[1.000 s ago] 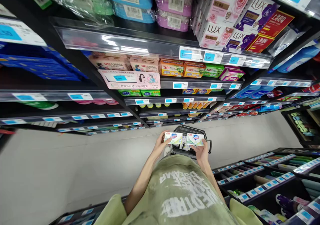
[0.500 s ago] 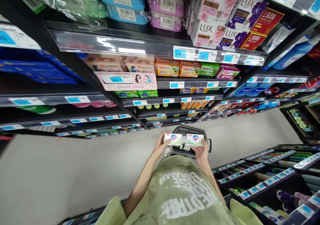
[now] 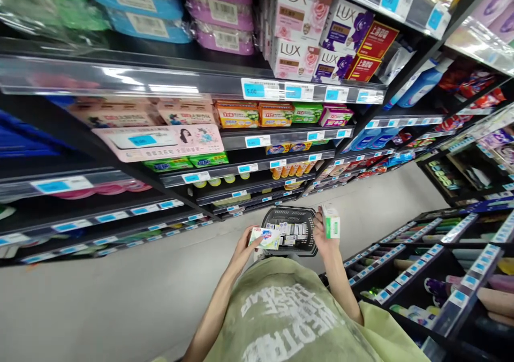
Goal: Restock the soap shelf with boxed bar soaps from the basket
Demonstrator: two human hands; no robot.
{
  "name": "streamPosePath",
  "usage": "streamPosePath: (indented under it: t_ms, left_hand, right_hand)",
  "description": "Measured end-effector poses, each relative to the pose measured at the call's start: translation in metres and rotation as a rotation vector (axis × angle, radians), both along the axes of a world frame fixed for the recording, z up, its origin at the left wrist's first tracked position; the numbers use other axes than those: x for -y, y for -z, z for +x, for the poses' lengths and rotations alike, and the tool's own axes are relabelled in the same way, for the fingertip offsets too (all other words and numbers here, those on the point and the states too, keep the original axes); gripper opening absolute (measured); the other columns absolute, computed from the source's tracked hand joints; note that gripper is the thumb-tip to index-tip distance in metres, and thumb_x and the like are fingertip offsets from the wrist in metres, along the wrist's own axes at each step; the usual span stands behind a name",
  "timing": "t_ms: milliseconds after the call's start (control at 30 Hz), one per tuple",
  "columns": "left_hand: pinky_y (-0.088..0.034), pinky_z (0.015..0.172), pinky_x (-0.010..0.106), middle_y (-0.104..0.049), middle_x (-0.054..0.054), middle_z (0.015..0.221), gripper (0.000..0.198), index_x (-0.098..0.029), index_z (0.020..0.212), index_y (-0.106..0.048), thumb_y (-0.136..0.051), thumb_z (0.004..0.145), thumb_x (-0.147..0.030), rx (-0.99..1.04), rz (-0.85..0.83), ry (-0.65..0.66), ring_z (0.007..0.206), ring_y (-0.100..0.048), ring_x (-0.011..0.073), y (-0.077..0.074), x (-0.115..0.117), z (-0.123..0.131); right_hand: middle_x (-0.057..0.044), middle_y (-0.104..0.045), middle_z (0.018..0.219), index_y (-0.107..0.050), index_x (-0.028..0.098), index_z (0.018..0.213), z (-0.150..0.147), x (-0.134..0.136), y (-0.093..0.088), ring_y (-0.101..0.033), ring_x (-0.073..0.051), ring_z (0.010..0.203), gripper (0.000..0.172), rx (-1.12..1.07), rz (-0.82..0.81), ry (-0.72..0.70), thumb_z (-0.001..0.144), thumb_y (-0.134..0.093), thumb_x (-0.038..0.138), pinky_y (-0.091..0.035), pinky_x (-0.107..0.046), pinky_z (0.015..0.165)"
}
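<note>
My left hand [image 3: 243,246] is closed on a white and green soap box [image 3: 265,238], its blue-and-red logo facing up at the basket's left side. Over the right edge of the basket, my right hand [image 3: 324,238] grips a second soap box [image 3: 332,224], turned so that a white and green end shows. Between my hands is a black shopping basket [image 3: 277,212] with several small white boxes [image 3: 287,228] lying in it. Print on those boxes is too small to read.
Shelves ahead hold LUX soap boxes [image 3: 299,8], purple containers [image 3: 223,16] and orange laundry soap packs [image 3: 237,114]. A pink shelf sign [image 3: 160,141] juts out at left. More shelving [image 3: 425,260] stands close on my right. Grey floor [image 3: 120,292] lies at left.
My hands have moved apart. The right one has carried its soap box rightward and turned it on end, uncovering the boxes in the basket. The view has shifted to the right.
</note>
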State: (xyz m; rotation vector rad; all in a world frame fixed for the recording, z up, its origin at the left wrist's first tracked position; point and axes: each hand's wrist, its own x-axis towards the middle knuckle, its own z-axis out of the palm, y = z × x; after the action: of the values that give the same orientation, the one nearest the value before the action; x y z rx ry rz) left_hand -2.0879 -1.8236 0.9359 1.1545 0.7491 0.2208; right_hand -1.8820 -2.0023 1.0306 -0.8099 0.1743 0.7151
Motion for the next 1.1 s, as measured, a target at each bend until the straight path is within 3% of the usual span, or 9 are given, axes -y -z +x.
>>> streamPosePath:
  t_ms: [67, 133, 267, 500, 800, 967, 1100]
  left_hand:
    - [-0.048, 0.065, 0.027, -0.069, 0.007, 0.113, 0.058, -0.023, 0.131, -0.059, -0.075, 0.083, -0.053, 0.002, -0.02, 0.008, 0.089, -0.064, 0.0212, -0.002, 0.006, 0.001]
    - [-0.047, 0.064, 0.027, -0.07, 0.006, 0.11, 0.059, -0.023, 0.129, -0.061, -0.076, 0.081, -0.053, 0.001, -0.039, 0.001, 0.085, -0.064, 0.0213, -0.004, 0.012, 0.003]
    - [-0.048, 0.061, 0.029, -0.072, 0.007, 0.106, 0.06, -0.024, 0.128, -0.062, -0.079, 0.078, -0.054, -0.026, -0.06, 0.04, 0.083, -0.065, 0.024, -0.011, 0.02, 0.006]
    - [-0.049, 0.061, 0.03, -0.073, 0.007, 0.105, 0.064, -0.025, 0.127, -0.064, -0.081, 0.074, -0.055, -0.049, -0.067, 0.089, 0.085, -0.066, 0.0263, -0.017, 0.018, 0.008]
    - [-0.049, 0.063, 0.03, -0.073, 0.007, 0.105, 0.062, -0.026, 0.124, -0.065, -0.081, 0.072, -0.056, -0.076, -0.034, 0.081, 0.083, -0.066, 0.026, -0.021, 0.009, 0.009]
    - [-0.05, 0.063, 0.03, -0.074, 0.008, 0.113, 0.066, -0.024, 0.126, -0.063, -0.079, 0.073, -0.059, -0.086, 0.0, 0.074, 0.087, -0.068, 0.0263, -0.015, 0.01, 0.008]
    - [-0.051, 0.062, 0.031, -0.074, 0.008, 0.117, 0.075, -0.027, 0.132, -0.062, -0.076, 0.07, -0.067, -0.137, 0.048, 0.024, 0.089, -0.07, 0.0283, -0.004, 0.014, 0.006]
  right_hand:
    - [0.006, -0.061, 0.072, -0.065, 0.016, 0.114, -0.001, 0.007, -0.007, -0.051, -0.004, 0.046, 0.019, -0.099, 0.281, -0.078, 0.098, -0.055, 0.016, -0.039, -0.008, 0.038]
    - [0.007, -0.058, 0.069, -0.063, 0.016, 0.114, -0.006, 0.012, -0.01, -0.05, -0.003, 0.044, 0.023, -0.178, 0.516, -0.105, 0.102, -0.044, 0.011, -0.039, -0.007, 0.038]
    - [0.009, -0.056, 0.063, -0.064, 0.019, 0.106, -0.017, 0.014, -0.01, -0.055, -0.003, 0.045, 0.026, -0.225, 0.726, -0.126, 0.103, -0.04, 0.009, -0.041, -0.007, 0.041]
    - [0.01, -0.059, 0.064, -0.061, 0.02, 0.096, -0.02, 0.014, -0.01, -0.056, 0.0, 0.047, 0.021, -0.183, 0.721, -0.17, 0.104, -0.043, 0.013, -0.035, -0.006, 0.042]
    - [0.012, -0.053, 0.059, -0.06, 0.019, 0.093, -0.022, 0.012, -0.011, -0.051, 0.0, 0.042, 0.02, -0.275, 0.692, -0.118, 0.102, -0.045, 0.009, -0.031, -0.006, 0.039]
    - [0.012, -0.047, 0.058, -0.063, 0.016, 0.1, -0.021, 0.01, -0.014, -0.044, 0.0, 0.036, 0.018, -0.327, 0.625, -0.036, 0.102, -0.047, 0.009, -0.03, -0.006, 0.034]
    - [0.01, -0.054, 0.068, -0.065, 0.017, 0.107, -0.008, 0.017, -0.031, -0.041, 0.001, 0.037, 0.013, -0.123, 0.489, -0.021, 0.096, -0.059, 0.012, -0.032, -0.005, 0.034]
